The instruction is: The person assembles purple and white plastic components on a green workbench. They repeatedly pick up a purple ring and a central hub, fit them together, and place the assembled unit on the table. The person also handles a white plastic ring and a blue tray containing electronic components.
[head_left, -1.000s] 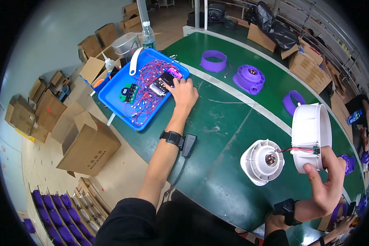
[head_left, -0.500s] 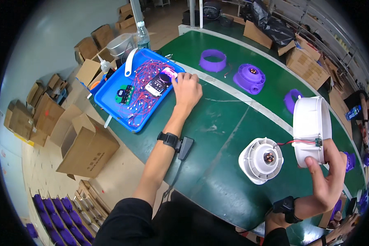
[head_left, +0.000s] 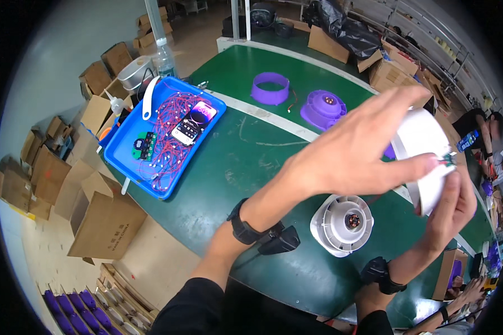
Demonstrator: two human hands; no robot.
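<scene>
My right hand [head_left: 455, 209] holds a white plastic ring-shaped housing [head_left: 425, 134], raised and tilted above the right of the table. My left hand [head_left: 357, 151] spans the same housing, its thumb against a small green circuit board [head_left: 448, 160] at the rim. The left fingers reach over the far side, partly out of sight. Below the hands, on the table, stands a white fan base [head_left: 343, 226] with a copper-wound motor at its centre. Part of the red wire between base and board is hidden by my left hand.
A blue tray [head_left: 117, 159] on the left holds red wires, a phone [head_left: 194, 124] and a green board [head_left: 143, 146]. Purple rings [head_left: 270, 89] and a purple fan base [head_left: 323, 109] stand farther back. Cardboard boxes [head_left: 109, 218] lie left; another person's hand [head_left: 466, 296] shows lower right.
My left hand has left the phone in the tray and moved right to the white housing. The housing has tilted in my right hand. The view has shifted somewhat.
</scene>
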